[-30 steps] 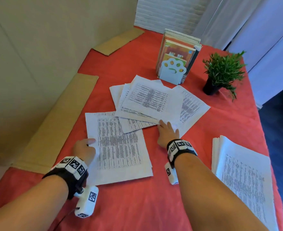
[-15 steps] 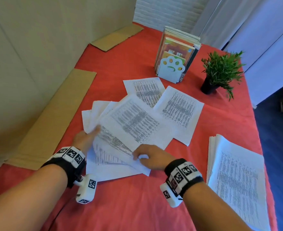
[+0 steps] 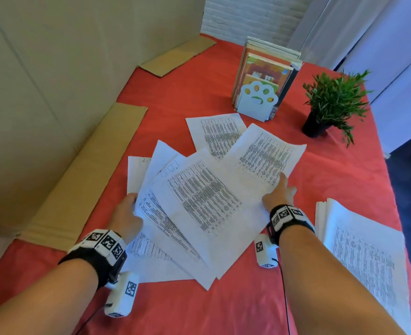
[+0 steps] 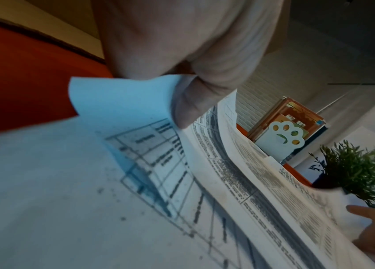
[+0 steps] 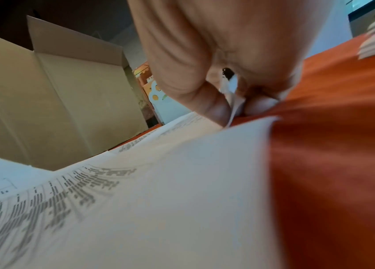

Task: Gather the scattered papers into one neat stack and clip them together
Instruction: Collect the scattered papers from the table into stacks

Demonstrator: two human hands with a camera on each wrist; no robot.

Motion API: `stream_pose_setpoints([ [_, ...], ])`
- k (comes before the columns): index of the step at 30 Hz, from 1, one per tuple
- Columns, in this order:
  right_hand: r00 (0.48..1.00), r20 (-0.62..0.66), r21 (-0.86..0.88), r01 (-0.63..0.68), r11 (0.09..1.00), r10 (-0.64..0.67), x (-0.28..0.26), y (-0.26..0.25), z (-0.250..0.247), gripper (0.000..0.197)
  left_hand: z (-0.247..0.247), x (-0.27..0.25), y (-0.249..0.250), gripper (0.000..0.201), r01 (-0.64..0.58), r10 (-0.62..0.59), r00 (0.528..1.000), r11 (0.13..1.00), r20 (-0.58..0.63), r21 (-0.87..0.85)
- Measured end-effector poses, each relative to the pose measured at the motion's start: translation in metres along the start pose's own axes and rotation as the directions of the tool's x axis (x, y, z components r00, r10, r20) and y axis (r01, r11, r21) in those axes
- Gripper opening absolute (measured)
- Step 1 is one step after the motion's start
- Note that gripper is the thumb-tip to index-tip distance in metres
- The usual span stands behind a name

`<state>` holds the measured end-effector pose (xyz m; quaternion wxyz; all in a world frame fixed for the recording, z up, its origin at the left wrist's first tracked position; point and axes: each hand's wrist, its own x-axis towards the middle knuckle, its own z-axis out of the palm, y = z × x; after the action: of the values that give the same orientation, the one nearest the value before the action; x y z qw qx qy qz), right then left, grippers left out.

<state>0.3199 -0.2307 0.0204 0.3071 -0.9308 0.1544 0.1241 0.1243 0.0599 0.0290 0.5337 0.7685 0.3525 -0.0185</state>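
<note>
- Fanned papers: loose overlapping sheets, mid red tablecloth, between both hands.
- Left hand: at fan's left edge, thumb curled over the sheets, pinching them.
- Right hand: at fan's right, thumb and fingertips nipping the corner of a farther sheet.
- Single sheet: flat, behind the fan.
- Separate stack: right edge.
- Bookend with books, potted plant: far side.
</note>
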Motion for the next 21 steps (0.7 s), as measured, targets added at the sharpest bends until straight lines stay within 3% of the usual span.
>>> stream_pose_setpoints([
  [3, 0.993, 0.014, 0.035, 0.119, 0.992, -0.119, 0.003, -0.009, 0.005, 0.093, -0.004, 0.005, -0.006, 0.052, 0.045, -0.046, 0.999, 0.998, -0.029, -0.043],
  [7, 0.971, 0.043, -0.151, 0.241, 0.959, -0.237, 0.011, -0.021, 0.012, 0.089, -0.008, 0.008, -0.009, 0.053, 0.057, -0.06, 0.995, 0.998, -0.084, -0.037],
  [10, 0.976, 0.017, -0.315, 0.21, 0.925, -0.216, 0.019, -0.029, 0.014, 0.077, -0.011, 0.009, -0.014, 0.05, 0.087, -0.088, 0.99, 0.996, -0.111, -0.018],
  [14, 0.986, 0.04, -0.307, 0.166, 0.937, -0.161, 0.03, -0.033, 0.018, 0.092, -0.014, 0.009, -0.024, 0.055, 0.127, -0.125, 0.989, 0.992, -0.081, 0.025],
  [21, 0.984, 0.105, -0.381, 0.176, 0.907, -0.147, 0.04, -0.051, 0.015, 0.09, -0.017, 0.004, -0.022, 0.057, 0.128, -0.126, 0.991, 0.991, -0.039, 0.046],
])
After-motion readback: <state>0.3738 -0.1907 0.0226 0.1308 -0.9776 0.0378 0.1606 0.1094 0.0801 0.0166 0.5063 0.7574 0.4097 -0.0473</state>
